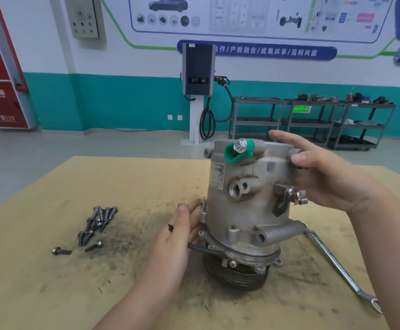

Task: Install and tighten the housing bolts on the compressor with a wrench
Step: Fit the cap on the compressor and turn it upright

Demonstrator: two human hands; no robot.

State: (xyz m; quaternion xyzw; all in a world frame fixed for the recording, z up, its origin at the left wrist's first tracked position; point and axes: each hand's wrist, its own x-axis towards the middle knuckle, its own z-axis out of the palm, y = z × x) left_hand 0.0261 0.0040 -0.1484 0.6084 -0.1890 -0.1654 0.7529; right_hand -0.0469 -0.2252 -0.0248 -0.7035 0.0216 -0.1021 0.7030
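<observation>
Metal compressor point(246, 198) upright between left hand point(182, 232), right hand point(325, 172)

Bare hands point(177, 236), sleeveless forearms

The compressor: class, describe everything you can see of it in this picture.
The compressor is a dull grey, cast-metal-looking cylinder, stained and scuffed, standing upright on its dark grooved pulley on the tan board. A green cap and a silver bolt head sit on top; open ports, lugs and a small label show on its side. The right hand holds its upper body, and the left hand rests by its lower flange. A wrench lies beside it.
</observation>
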